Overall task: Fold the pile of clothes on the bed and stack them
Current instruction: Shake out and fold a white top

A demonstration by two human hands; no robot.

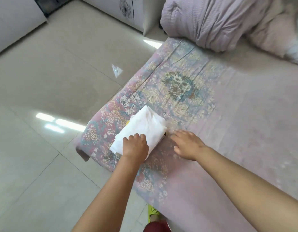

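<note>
1. A person stood at the corner of a bed (228,114) covered with a pink floral sheet, looking down at both bare arms reaching forward over it.

2. A white folded garment (145,124) lay near the bed's corner, close to the edge beside the tiled floor (53,81). A sliver of something yellow showed beneath it, which suggested it sat on top of another item, though what that was could not be told.

3. The left hand (135,145) rested on the near end of the white garment, its fingers (136,136) curled down against the cloth, pressing or lightly gripping it.

4. The right hand (186,144) lay flat on the sheet just beside the garment, not touching it, with its fingers (176,133) spread and relaxed, holding nothing.

5. Judged from this, the step in hand was setting or smoothing a folded piece onto the stack.

6. A bunched lilac quilt (211,20) and a pinkish bundle of fabric sat at the far end of the bed, well apart from the hands; a bit of pale cloth showed at the far right edge, too blurred to name.

7. The next move probably called for letting go of the stack and reaching toward the far end for any garment left unfolded.
</note>
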